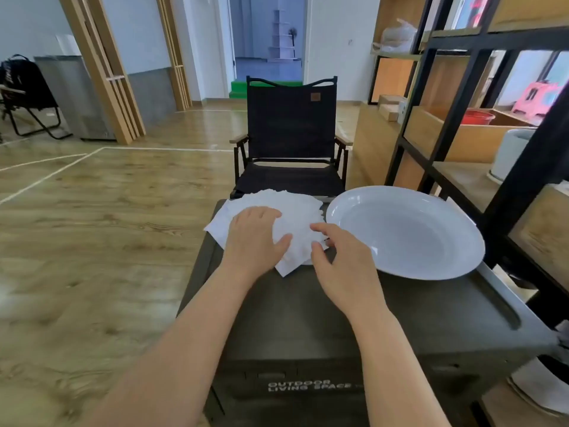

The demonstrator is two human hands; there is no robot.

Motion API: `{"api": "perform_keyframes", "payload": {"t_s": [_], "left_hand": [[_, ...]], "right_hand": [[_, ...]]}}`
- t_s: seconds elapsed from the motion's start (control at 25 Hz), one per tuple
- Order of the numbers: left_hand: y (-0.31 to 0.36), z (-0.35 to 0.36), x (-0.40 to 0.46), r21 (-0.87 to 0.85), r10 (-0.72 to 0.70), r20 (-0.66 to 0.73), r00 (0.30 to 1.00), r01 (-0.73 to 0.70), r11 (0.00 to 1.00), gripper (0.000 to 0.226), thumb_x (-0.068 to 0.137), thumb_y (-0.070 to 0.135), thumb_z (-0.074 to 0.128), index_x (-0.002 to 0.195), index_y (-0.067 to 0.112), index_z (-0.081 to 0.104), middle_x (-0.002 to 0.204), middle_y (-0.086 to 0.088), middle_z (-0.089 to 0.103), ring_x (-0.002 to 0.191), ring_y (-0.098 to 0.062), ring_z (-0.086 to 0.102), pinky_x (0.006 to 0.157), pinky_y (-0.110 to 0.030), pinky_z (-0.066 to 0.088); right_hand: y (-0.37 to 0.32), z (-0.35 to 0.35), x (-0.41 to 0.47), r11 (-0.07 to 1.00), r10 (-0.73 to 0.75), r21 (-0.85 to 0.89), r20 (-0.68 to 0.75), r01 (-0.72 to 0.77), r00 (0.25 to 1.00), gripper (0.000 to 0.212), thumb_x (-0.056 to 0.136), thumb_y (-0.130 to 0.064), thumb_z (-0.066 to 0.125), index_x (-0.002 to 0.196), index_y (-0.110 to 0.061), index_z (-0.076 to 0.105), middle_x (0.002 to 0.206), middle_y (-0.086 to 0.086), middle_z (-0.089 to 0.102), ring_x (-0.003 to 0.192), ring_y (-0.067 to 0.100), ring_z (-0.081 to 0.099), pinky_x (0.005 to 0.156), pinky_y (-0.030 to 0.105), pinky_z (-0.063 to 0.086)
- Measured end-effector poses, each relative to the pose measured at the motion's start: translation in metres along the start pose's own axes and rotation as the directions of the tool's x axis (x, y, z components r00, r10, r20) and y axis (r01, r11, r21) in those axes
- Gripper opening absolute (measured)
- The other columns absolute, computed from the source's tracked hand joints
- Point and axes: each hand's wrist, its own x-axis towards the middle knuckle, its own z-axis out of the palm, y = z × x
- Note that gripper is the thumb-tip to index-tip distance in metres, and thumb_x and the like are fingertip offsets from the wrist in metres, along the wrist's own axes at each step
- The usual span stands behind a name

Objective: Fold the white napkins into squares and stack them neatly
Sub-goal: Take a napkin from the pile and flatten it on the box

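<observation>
Two bare hands meet over the white napkins [286, 211], a fanned pile on the dark box [308, 318] beside the white plate [406, 232]. The left hand [254, 235] presses flat, fingers straight; the right hand [338, 257] touches the pile's near edge, fingers loosely curled.
</observation>
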Motion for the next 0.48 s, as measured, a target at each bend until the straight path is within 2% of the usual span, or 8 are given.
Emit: {"api": "perform_keyframes", "payload": {"t_s": [0.08,0.16,0.28,0.36,0.4,0.48], "left_hand": [[0.005,0.010,0.012,0.029,0.032,0.093,0.995,-0.035,0.999,0.052,0.084,0.053,0.059,0.126,0.022,0.059,0.130,0.003,0.060,0.121,-0.018,0.051,0.103,-0.031,0.035],[0.010,0.019,0.016,0.034,0.048,0.117,0.992,-0.052,0.998,0.049,0.084,0.052,0.060,0.122,0.021,0.061,0.124,0.003,0.063,0.114,-0.019,0.054,0.094,-0.030,0.040],[0.012,0.029,0.014,0.053,0.087,0.020,0.996,-0.088,0.995,0.029,0.090,0.034,0.055,0.109,0.017,0.067,0.105,-0.001,0.070,0.096,-0.021,0.061,0.082,-0.031,0.049],[0.014,0.028,0.016,0.112,0.075,0.000,0.997,-0.075,0.991,0.026,0.094,0.023,0.046,0.099,0.013,0.069,0.093,-0.004,0.071,0.086,-0.021,0.062,0.077,-0.033,0.050],[0.015,0.026,0.017,0.142,0.061,0.000,0.998,-0.061,0.988,0.028,0.095,0.021,0.043,0.097,0.012,0.069,0.092,-0.004,0.071,0.085,-0.021,0.062,0.077,-0.033,0.050],[0.017,0.017,0.018,0.048,0.016,-0.091,0.996,-0.011,0.999,0.027,0.096,0.017,0.045,0.097,0.010,0.071,0.096,-0.004,0.071,0.089,-0.021,0.062,0.078,-0.027,0.045]], "right_hand": [[0.003,-0.001,0.004,0.996,0.058,0.064,-0.028,-0.057,0.998,0.031,0.093,-0.031,0.051,0.121,-0.043,0.054,0.107,-0.026,0.054,0.094,-0.003,0.054,0.077,0.006,0.034],[0.012,-0.003,0.001,0.991,0.091,0.100,-0.064,-0.084,0.994,0.030,0.093,-0.031,0.052,0.118,-0.046,0.053,0.102,-0.029,0.053,0.092,-0.007,0.055,0.073,0.003,0.032],[0.017,-0.004,-0.001,0.983,0.115,0.151,-0.067,-0.104,0.991,0.029,0.094,-0.030,0.052,0.115,-0.049,0.053,0.098,-0.033,0.052,0.091,-0.015,0.053,0.070,0.003,0.035],[0.019,-0.005,-0.001,0.978,0.116,0.180,-0.059,-0.104,0.991,0.028,0.094,-0.029,0.052,0.114,-0.048,0.053,0.097,-0.035,0.051,0.090,-0.021,0.050,0.069,0.002,0.036],[0.018,-0.004,-0.002,0.977,0.120,0.186,-0.055,-0.108,0.991,0.028,0.094,-0.028,0.053,0.114,-0.048,0.053,0.096,-0.036,0.051,0.090,-0.022,0.050,0.069,0.001,0.035],[0.015,-0.004,-0.002,0.972,0.124,0.208,-0.050,-0.111,0.991,0.028,0.094,-0.028,0.053,0.112,-0.048,0.053,0.095,-0.037,0.051,0.092,-0.022,0.050,0.072,0.002,0.038]]}}
